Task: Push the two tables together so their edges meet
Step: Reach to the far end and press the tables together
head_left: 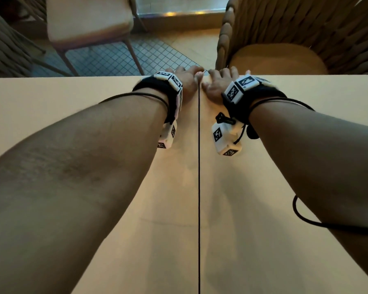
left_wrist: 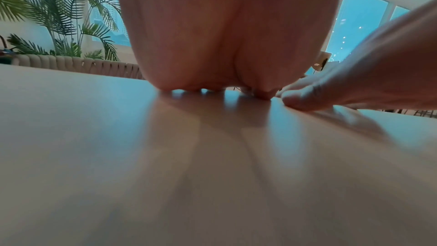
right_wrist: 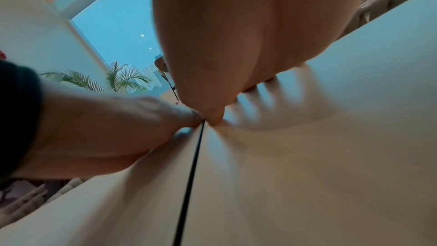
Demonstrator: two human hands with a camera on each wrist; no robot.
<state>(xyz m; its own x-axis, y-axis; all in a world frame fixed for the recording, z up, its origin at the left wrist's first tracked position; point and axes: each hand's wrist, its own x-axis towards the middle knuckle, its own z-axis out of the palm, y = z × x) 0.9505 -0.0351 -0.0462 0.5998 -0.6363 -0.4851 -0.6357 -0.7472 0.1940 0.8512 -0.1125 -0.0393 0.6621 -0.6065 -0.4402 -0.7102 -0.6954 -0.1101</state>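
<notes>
Your left hand [head_left: 186, 78] and right hand [head_left: 220, 81] lie palm-down, each grip curled over its worktop's far edge, left worktop [head_left: 72, 98] and right worktop [head_left: 306, 96] nearly meeting.

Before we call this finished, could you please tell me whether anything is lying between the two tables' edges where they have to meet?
Nothing visible does. The left beige table top and the right beige table top are parted only by a thin dark seam. The left hand and right hand rest at its far end, one on each side.
</notes>
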